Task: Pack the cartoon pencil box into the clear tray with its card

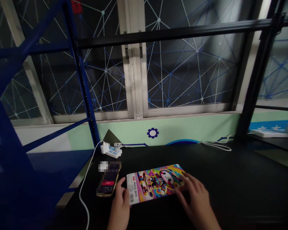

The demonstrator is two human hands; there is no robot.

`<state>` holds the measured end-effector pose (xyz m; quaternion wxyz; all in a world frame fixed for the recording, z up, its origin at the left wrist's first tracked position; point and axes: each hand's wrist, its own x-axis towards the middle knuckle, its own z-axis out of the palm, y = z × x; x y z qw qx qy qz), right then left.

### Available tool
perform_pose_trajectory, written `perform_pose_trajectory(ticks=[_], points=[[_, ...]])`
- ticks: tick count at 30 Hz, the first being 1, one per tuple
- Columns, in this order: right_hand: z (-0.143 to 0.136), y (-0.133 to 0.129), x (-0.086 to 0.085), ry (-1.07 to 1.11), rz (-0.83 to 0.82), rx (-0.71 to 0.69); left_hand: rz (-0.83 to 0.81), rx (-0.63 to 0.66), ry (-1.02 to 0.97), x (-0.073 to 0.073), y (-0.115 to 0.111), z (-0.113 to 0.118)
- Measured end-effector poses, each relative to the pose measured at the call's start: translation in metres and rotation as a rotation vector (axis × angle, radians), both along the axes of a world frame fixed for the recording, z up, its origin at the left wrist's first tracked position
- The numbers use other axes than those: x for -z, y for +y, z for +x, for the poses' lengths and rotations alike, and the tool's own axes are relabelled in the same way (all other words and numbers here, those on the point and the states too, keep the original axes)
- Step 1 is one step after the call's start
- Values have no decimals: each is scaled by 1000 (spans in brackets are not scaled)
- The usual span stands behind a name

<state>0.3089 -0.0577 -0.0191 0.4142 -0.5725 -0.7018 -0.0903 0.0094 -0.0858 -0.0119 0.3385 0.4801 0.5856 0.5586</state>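
A flat, brightly coloured pencil box (156,183) with a cartoon character, a skateboard and a white "PENCIL BOX" label lies slightly slanted in front of me. My left hand (120,199) is at its label end, thumb along the edge and index finger stretched forward; the other fingers are mostly hidden. Over the opposite end is my right hand (194,195), fingers spread, with the fingertips on or just above the printed top and the thumb at the near edge. Neither hand is visibly closed around the box.
A phone (109,179), partly pixelated, lies left of the box. Behind it sits a white power strip (113,151) with a plugged-in charger (105,147). A white cable (83,195) runs down the left side; another cable (217,146) lies at the back of the black table (242,185).
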Motion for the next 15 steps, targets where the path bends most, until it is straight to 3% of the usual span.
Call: perform_pose_trajectory(ticks=[4, 7, 9, 12, 15], points=[[-63, -19, -15, -303, -63, -425, -4, 37, 18, -1, 0, 0], [-81, -22, -23, -400, -146, -598, -1, 36, 15, 2, 1, -3], [-68, -18, -25, -376, -184, -568, 1, 47, 30, 4, 3, -7], [-25, -9, -25, -320, -206, -436, -8, 46, 92, 8, 6, -14], [9, -2, -29, -327, -216, -397, 58, -55, 265, 9, 6, -14]])
